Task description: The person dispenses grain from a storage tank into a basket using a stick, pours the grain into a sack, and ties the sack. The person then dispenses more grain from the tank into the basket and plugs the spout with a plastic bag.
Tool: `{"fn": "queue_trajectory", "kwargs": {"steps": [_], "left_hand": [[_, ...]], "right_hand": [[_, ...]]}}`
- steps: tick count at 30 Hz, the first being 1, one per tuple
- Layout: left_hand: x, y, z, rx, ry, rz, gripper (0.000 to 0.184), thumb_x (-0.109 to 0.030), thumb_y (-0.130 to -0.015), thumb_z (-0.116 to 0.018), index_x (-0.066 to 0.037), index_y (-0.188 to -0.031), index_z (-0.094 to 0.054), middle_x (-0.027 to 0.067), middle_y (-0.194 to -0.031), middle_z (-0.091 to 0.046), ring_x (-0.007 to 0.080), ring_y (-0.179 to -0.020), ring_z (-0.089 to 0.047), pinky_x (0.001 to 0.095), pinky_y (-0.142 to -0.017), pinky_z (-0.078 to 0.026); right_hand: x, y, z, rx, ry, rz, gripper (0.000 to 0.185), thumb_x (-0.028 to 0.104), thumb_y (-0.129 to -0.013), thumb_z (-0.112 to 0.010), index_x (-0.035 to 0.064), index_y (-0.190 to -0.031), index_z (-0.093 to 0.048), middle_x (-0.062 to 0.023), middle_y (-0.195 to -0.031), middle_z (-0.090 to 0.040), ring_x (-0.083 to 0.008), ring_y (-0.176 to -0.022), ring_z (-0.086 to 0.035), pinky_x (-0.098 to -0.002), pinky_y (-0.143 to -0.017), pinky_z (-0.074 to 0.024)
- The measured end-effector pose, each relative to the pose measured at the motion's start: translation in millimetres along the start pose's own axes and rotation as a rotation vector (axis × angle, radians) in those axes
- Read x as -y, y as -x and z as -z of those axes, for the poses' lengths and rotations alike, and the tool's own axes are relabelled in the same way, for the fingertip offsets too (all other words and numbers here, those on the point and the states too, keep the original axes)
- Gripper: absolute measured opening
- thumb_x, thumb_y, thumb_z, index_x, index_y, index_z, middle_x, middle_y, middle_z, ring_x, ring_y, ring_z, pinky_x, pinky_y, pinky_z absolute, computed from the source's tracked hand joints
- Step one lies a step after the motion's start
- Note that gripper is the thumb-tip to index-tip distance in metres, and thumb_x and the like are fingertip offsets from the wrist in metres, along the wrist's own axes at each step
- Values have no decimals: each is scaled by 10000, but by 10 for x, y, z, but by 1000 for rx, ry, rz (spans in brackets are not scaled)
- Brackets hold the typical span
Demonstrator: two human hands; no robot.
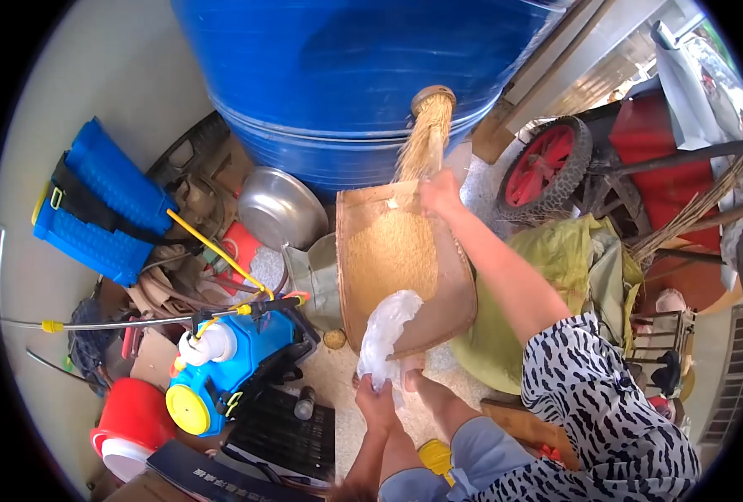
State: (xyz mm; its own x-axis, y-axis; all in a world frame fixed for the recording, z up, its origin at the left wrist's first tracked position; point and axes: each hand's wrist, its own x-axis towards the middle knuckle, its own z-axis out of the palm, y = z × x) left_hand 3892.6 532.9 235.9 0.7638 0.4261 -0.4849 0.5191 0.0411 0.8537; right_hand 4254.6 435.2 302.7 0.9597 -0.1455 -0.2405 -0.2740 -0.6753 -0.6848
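Grain (pixel 426 134) pours from a round outlet (pixel 432 90) low on a big blue tank (pixel 330 75). It falls toward a brown scoop-shaped basket (pixel 455 284), where a heap of yellow grain (pixel 395 251) lies. My right hand (pixel 440 194) is closed at the basket's upper right edge, just below the outlet. A pale strip runs from that hand up into the stream; whether it is a stick or falling grain I cannot make out. Lower down, my left hand (pixel 377 406) is closed on a crumpled white plastic bag (pixel 386 330), whose top overlaps the basket's near side.
Left stand a steel basin (pixel 281 207), a blue backpack sprayer (pixel 254 347) with its wand, another blue tank with straps (pixel 104 205) and a red bucket (pixel 133 418). Green sacks (pixel 522 293) lie right, below a red-rimmed wheel (pixel 545 166). My bare feet are beneath the basket.
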Motion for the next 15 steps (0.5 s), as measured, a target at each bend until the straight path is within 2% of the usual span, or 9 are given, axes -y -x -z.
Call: {"fn": "queue_trajectory", "kwargs": {"steps": [2,3,4,5,6,9,11,13,15], "left_hand": [[20,0,-15,-11,-48,-79,126,-51,-725,-555,39,-809,-529,78,-671,-543,124,-603,-496,292,-528,-415],[-1,6,-26,-5,-53,-81,126,-51,-725,-555,39,-809,-529,78,-671,-543,124,-603,-496,292,-528,-415],[-44,19,-28,24,-33,9,151,-42,-717,-566,47,-834,-533,127,-710,-562,173,-640,-529,304,-580,-424],[-59,19,-24,54,-18,99,179,-33,-709,-576,56,-859,-537,176,-750,-581,221,-677,-561,316,-632,-433],[-23,10,-31,58,-28,101,179,-33,-709,-576,56,-859,-537,176,-750,-581,221,-677,-561,316,-632,-433],[123,15,-134,78,-27,105,178,-32,-711,-575,55,-862,-537,173,-745,-579,214,-678,-559,315,-624,-431],[179,-10,-165,62,-68,-65,129,-26,-728,-545,38,-840,-545,66,-676,-549,92,-566,-495,264,-451,-401],[201,-38,-197,64,-97,-22,130,-26,-728,-546,40,-839,-542,70,-683,-551,96,-570,-496,263,-452,-400],[180,-21,-223,63,-118,45,130,-26,-727,-547,43,-838,-539,74,-689,-553,100,-573,-498,261,-452,-400]], "right_hand": [[79,154,5,35,-45,-26,188,71,-726,-513,-104,-658,-518,-181,-509,-525,-273,-420,-559,-369,-406,-446],[119,236,-21,44,-200,-86,177,57,-740,-499,-86,-635,-501,-150,-510,-511,-240,-410,-528,-349,-386,-428],[151,316,-38,54,-356,-148,179,43,-754,-485,-68,-612,-485,-119,-511,-497,-207,-401,-497,-330,-367,-410],[187,394,-31,51,-363,-155,179,43,-754,-485,-68,-612,-485,-119,-511,-497,-207,-401,-497,-330,-367,-410],[214,467,-16,95,-510,-171,162,40,-755,-484,-36,-614,-465,-99,-513,-470,-189,-397,-461,-317,-366,-396],[247,675,-14,158,-731,-269,149,47,-768,-487,8,-632,-437,-64,-524,-436,-160,-410,-428,-298,-370,-380],[115,772,-97,192,-827,-357,147,56,-778,-491,20,-650,-429,-48,-532,-428,-148,-428,-430,-292,-374,-376],[-101,890,-168,213,-1012,-393,136,89,-785,-511,-5,-787,-413,-36,-584,-430,-125,-425,-432,-303,-348,-381],[-403,1128,-148,204,-936,-455,151,108,-785,-524,4,-795,-415,-36,-591,-431,-125,-426,-435,-297,-351,-385]]}}
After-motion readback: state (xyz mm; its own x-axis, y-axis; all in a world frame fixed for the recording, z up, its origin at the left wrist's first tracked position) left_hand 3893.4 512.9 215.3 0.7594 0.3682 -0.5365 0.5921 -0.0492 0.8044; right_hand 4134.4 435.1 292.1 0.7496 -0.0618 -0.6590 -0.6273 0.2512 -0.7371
